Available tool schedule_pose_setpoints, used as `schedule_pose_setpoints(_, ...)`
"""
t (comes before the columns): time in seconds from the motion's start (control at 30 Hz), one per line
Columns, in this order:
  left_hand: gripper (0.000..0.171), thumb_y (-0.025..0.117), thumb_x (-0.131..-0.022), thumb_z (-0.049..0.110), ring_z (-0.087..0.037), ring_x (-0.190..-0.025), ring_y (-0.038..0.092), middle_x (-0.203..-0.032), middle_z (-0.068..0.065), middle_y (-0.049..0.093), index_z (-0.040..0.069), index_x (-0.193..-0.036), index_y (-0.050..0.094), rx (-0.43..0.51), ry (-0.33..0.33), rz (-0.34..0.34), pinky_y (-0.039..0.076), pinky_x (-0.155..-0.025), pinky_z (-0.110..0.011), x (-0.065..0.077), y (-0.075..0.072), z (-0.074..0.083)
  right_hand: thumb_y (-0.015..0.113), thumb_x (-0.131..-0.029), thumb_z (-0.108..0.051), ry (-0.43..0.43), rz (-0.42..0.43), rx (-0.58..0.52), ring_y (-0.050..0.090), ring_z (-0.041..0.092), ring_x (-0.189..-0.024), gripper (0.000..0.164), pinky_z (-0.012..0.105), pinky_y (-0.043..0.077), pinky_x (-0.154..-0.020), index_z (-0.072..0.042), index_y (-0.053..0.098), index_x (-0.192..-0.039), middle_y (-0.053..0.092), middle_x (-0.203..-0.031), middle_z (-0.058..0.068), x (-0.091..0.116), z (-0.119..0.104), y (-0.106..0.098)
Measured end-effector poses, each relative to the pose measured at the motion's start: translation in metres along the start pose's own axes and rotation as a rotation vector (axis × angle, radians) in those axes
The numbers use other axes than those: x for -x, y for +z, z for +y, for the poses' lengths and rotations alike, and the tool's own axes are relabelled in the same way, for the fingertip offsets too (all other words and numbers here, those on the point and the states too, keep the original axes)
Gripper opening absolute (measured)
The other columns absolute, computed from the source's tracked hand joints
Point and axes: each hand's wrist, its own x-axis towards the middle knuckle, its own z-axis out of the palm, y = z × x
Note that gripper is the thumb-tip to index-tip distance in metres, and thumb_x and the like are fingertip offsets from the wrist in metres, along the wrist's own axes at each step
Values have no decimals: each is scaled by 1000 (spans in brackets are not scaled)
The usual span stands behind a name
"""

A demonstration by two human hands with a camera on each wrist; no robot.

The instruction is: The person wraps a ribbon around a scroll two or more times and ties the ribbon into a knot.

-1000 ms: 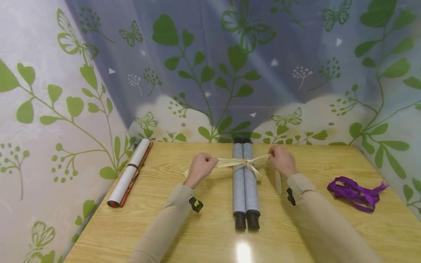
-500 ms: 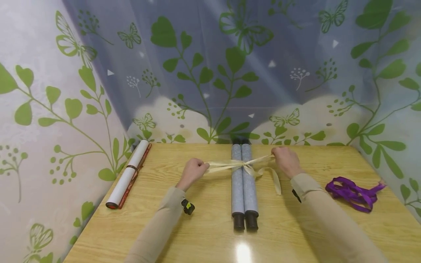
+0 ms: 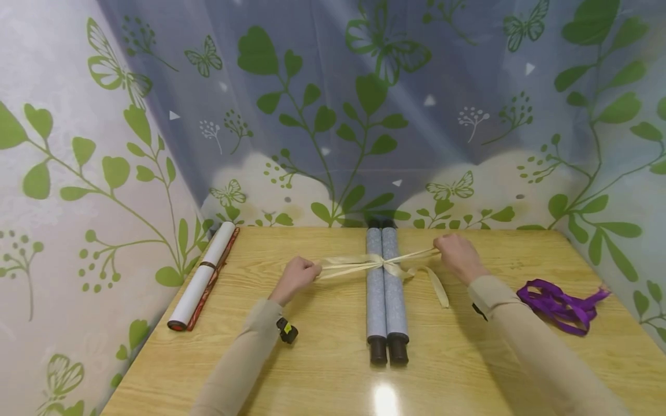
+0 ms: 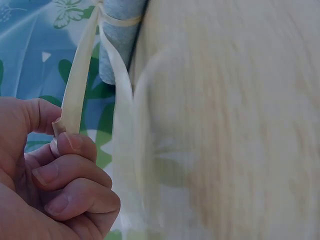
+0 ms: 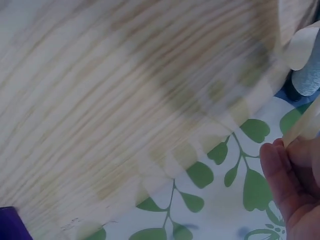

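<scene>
Two blue-grey scrolls [image 3: 385, 306] with dark end knobs lie side by side in the middle of the table. A cream ribbon [image 3: 350, 267] runs around both and crosses in a knot on top. My left hand [image 3: 298, 278] pinches ribbon to the left of the scrolls; in the left wrist view the ribbon [image 4: 76, 95] comes out between thumb and index finger. My right hand [image 3: 459, 255] pinches the other part to the right, drawn taut. A loose ribbon tail curls on the table below it. In the right wrist view, fingertips [image 5: 272, 155] grip the ribbon's edge.
At the left lies a white scroll [image 3: 204, 277] with a brown tie and a red patterned strip beside it. A heap of purple ribbon [image 3: 559, 306] rests at the right. A leaf-printed cloth [image 3: 333, 115] hangs behind the wooden table [image 3: 322, 370].
My left hand has moved left and toward me, and my right hand a little to the right. The ribbon between them is stretched wider, its knot drawn smaller; the scrolls stay put.
</scene>
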Motion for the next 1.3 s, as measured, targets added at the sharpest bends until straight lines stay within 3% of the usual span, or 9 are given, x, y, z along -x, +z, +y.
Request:
schedule_pose_setpoints(0.23, 42, 52, -89, 21, -13, -48, 16, -50, 5, 22, 16, -51, 34, -13, -59, -44, 20, -46, -27, 3, -3, -9, 62, -84, 16, -48, 0, 52, 69, 35, -80, 18, 43, 58, -69, 5, 72, -95, 72, -92, 22, 8, 2, 5)
schedule_pose_setpoints(0.8, 43, 54, -89, 21, -11, -46, 21, -49, 6, 27, 18, -51, 35, -80, -59, -91, 21, -43, -25, 3, -7, -7, 60, -84, 18, -81, 28, 64, 69, 32, -72, 20, 42, 58, -65, 3, 73, -87, 71, -82, 19, 19, 3, 9)
schedule_pose_setpoints(1.3, 43, 55, -89, 21, -11, -47, 21, -49, 6, 26, 18, -50, 35, -82, -76, -104, 21, -45, -25, 0, -8, -10, 62, -86, 14, -31, -10, 42, 69, 33, -76, 17, 43, 58, -68, 3, 74, -91, 72, -86, 19, 22, 2, 10)
